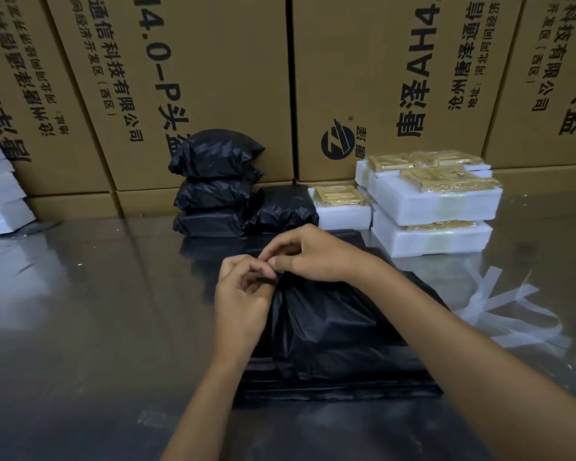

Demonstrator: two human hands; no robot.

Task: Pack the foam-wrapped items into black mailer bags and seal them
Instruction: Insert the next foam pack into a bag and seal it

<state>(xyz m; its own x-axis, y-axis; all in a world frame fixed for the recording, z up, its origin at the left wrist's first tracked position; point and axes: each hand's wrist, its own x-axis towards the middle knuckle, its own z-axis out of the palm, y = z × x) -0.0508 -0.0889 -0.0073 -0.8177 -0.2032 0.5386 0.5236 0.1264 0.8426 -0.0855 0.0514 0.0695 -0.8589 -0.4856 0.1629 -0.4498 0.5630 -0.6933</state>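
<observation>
- The cardboard boxes (213,78) along the back wall carry black print turned sideways; "AH4" and "4.0-P" can be read, with Chinese characters beside them, and a round black logo (337,143) sits low on the box right of centre; the smaller lines are too fine to read with any certainty
- The black bag (333,327) being worked on lies in the middle of the shiny table (80,311), bulging with something inside, on top of a flat pile of more black bags (313,394); what it holds is hidden
- The left hand (243,294) has its fingers curled and pinches the gathered top edge of the bag; the right hand (310,257) meets it there, its thumb and forefinger nipping the same edge; whether a strip is caught between them cannot be told
- Behind the hands stand packed black parcels (213,181), three stacked and a fourth (283,211) just beside them on the right
- To the right, white foam blocks (433,201) bound with yellowish tape sit in a pile, with a smaller one (341,207) between them and the parcels
- White paper strips (512,314) lie loose on the table at the right, near the right forearm; a stack of white foam sheets (0,194) shows at the far left edge
</observation>
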